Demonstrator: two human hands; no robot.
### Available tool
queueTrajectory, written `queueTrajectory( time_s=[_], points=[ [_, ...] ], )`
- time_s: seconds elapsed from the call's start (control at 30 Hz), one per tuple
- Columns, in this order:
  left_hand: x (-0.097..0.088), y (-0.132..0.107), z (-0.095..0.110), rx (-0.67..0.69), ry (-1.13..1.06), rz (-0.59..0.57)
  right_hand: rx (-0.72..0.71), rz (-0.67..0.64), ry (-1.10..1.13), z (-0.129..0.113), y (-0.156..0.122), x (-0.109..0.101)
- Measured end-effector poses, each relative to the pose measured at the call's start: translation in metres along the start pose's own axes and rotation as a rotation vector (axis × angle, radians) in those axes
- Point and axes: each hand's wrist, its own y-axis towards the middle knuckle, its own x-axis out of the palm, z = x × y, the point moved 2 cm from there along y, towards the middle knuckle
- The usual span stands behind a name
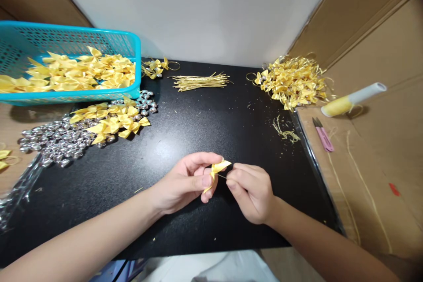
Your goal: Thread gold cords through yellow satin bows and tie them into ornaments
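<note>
Between the thumb and fingers of my left hand (188, 180) is a yellow ribbon bow (216, 170), held above the front middle of the black table (185, 224). My right hand (253, 189) is just to its right, fingers pinched on a thin cord (222, 176) that runs out from the bow. The cord's far end is hidden inside my right fingers. Whether a bead sits behind the bow I cannot tell. Farther back lies a bundle of gold cords (201, 82).
A blue basket (137, 61) of yellow bows stands back left, with silver beads (66, 141) and loose bows (122, 121) before it. Finished-looking bows with loops (294, 81) are heaped back right. Cord scraps (286, 132), pink snips (324, 136) and a ribbon tube (353, 100) lie at right.
</note>
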Motion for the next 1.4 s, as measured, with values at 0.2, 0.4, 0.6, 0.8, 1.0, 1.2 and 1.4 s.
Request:
queueTrajectory(
  time_s=[0.2,0.4,0.6,0.8,1.0,1.2,1.4],
  points=[
    [-0.0002,-0.0018,-0.0017,-0.02,-0.014,-0.034,0.036,0.011,0.093,0.0025,0.0014,0.0014],
    [-0.0012,-0.0005,-0.0019,-0.046,-0.077,0.002,0.099,0.008,0.156,0.0033,-0.0006,0.0059],
    [-0.0013,-0.0001,-0.0011,-0.054,-0.082,0.012,0.102,0.0,0.148,0.0032,-0.0019,0.0045],
    [-0.0003,-0.0003,-0.0008,-0.052,-0.079,-0.023,0.11,-0.002,0.138,0.0032,-0.0019,0.0043],
    [-0.0028,-0.0008,-0.0015,-0.056,-0.093,-0.014,0.106,-0.005,0.13,0.0027,-0.001,0.0044],
    [-0.0028,0.0,-0.0022,-0.059,-0.092,-0.012,0.094,0.003,0.122,0.0017,-0.0006,0.0034],
    [-0.0021,0.0011,-0.0016,-0.064,-0.095,0.002,0.085,-0.026,0.102,0.0014,-0.0009,0.0029]
  ],
)
